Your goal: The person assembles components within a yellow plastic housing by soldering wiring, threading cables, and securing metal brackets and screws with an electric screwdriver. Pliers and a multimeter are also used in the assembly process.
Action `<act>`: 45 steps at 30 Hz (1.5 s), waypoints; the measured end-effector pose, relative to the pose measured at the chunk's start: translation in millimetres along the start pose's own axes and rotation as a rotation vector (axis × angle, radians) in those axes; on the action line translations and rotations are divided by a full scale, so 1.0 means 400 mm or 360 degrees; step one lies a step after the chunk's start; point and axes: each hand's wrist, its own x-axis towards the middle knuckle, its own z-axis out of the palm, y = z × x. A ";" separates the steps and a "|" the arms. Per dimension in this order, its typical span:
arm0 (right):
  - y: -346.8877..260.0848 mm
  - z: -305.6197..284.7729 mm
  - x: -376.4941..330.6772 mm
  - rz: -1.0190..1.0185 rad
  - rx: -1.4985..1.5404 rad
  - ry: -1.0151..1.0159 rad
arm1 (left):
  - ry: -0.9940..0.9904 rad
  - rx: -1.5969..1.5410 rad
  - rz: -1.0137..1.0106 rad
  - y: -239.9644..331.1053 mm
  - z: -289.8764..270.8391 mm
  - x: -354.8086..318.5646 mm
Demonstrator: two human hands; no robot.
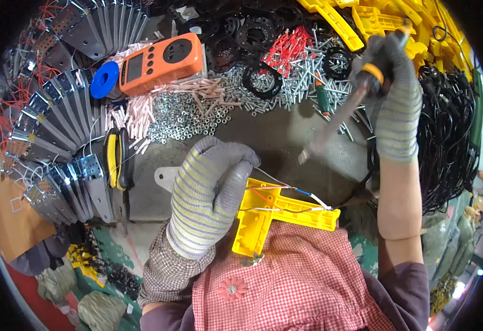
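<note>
My left hand (207, 190), in a striped grey-yellow knit glove, is closed, with a thin wire (269, 175) running out from its fingertips. Against its thumb side lies a yellow pistol-shaped plastic housing half (251, 234), open side up, in front of my apron. White, red and blue-sleeved wires cross the housing. Partly behind my left hand shows a flat metal plate (165, 177) with a hole. My right hand (393, 77), gloved too, is raised at the right, wrapped round a long-shafted tool (340, 118) with a dark, orange-ringed handle. Motion smears the tool; its tip points down-left, apart from the housing.
An orange multimeter (161, 63) and a blue spool (105, 80) stand at the back left. Yellow-black pliers (118, 157) lie left. Piled nuts (178, 118), screws (294, 66), black rings (252, 33), yellow housings (385, 22) and black cables (448, 138) surround the dark worktop (269, 132). Metal plates (67, 110) fan out leftward.
</note>
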 end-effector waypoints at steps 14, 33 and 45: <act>0.063 -0.012 -0.096 0.0330 -0.0259 0.0110 | -0.0070 -0.0033 -0.0114 0.012 0.017 0.003; 0.072 -0.062 -0.082 0.0302 -0.0055 0.0009 | -0.0110 0.0145 0.0056 0.016 0.021 0.014; -0.055 -0.127 -0.071 0.0214 0.0271 -0.0266 | 0.0148 0.0164 -0.0020 0.023 -0.019 -0.069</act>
